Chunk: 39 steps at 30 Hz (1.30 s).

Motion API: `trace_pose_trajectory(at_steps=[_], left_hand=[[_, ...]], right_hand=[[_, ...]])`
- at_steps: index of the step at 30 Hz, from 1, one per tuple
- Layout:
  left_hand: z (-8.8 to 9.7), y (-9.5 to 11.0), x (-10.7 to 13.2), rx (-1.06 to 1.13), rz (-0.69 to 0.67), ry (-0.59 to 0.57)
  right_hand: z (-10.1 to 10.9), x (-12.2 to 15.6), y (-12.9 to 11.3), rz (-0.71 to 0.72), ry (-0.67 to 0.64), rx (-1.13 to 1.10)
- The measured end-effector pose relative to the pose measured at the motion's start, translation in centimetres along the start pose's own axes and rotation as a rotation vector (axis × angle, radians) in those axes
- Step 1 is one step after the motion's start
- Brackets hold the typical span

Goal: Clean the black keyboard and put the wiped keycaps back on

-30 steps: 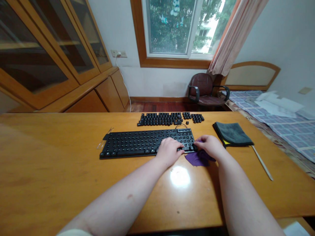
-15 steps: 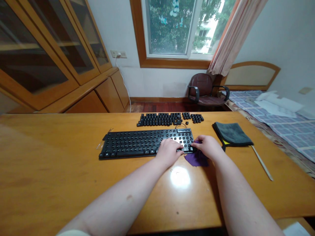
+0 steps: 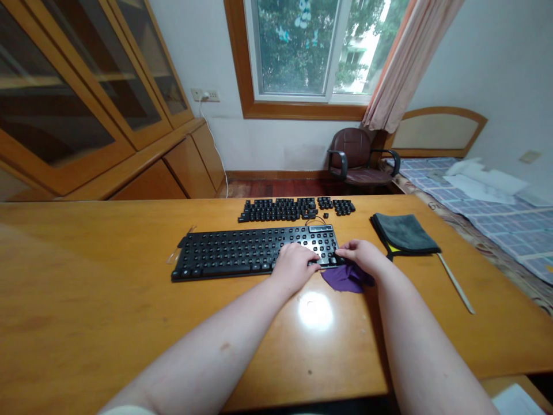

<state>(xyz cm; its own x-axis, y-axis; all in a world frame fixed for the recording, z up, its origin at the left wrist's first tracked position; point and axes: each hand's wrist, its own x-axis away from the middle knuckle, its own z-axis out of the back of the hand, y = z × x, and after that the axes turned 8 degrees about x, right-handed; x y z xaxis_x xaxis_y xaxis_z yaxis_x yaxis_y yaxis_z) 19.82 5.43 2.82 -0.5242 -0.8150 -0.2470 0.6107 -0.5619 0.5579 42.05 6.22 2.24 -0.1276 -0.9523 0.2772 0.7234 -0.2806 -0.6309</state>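
A black keyboard (image 3: 233, 251) with most of its keycaps off lies across the desk; a few large keys stay on its bottom row. My left hand (image 3: 296, 264) presses down over its right part, fingers bent, thumb and index finger close together at the lower edge. At the keyboard's right edge my right hand (image 3: 360, 256) is closed, fingertips pinched against the last key column. A crumpled purple cloth (image 3: 345, 279) hangs from under that hand onto the desk, partly hidden by the palm.
Loose black keycaps (image 3: 276, 211) lie in grouped rows behind the keyboard, one single keycap (image 3: 325, 215) apart. Folded grey cloths (image 3: 406, 233) and a thin pale stick (image 3: 457, 285) lie at the right. Beyond the desk (image 3: 108, 323) stand a chair (image 3: 356, 155) and a bed.
The right hand's fingertips stay by the keyboard's right edge, and the purple cloth has shifted and spread a little to the right under it. My left hand keeps its place; the view has shifted slightly.
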Motion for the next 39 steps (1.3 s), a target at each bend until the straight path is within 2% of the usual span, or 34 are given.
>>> trace_pose_trajectory(at_steps=[7, 15, 17, 21, 23, 26, 32, 39], left_hand=[[0.1, 0.0, 0.0, -0.002, 0.007, 0.006], [0.0, -0.2, 0.0, -0.004, 0.000, 0.012], [0.0, -0.2, 0.0, -0.008, -0.010, 0.013], [0.1, 0.0, 0.2, -0.024, -0.042, 0.029], [0.1, 0.0, 0.2, -0.033, -0.051, 0.035], [0.1, 0.0, 0.3, -0.035, -0.050, 0.035], [0.1, 0.0, 0.3, -0.050, -0.059, 0.033], [0.1, 0.2, 0.2, -0.063, -0.054, 0.039]], right_hand=[[-0.5, 0.0, -0.2, -0.009, -0.019, 0.028], [0.6, 0.7, -0.9, 0.064, -0.020, 0.086], [0.6, 0.3, -0.8, 0.038, 0.067, 0.151], [0.0, -1.1, -0.2, -0.078, 0.405, 0.297], [-0.3, -1.7, 0.1, -0.101, 0.486, 0.318], [-0.5, -2.3, 0.3, -0.115, 0.530, 0.313], [-0.2, -4.1, -0.1, -0.232, 0.605, 0.360], [1.3, -7.9, -1.0, -0.128, 0.593, 0.446]])
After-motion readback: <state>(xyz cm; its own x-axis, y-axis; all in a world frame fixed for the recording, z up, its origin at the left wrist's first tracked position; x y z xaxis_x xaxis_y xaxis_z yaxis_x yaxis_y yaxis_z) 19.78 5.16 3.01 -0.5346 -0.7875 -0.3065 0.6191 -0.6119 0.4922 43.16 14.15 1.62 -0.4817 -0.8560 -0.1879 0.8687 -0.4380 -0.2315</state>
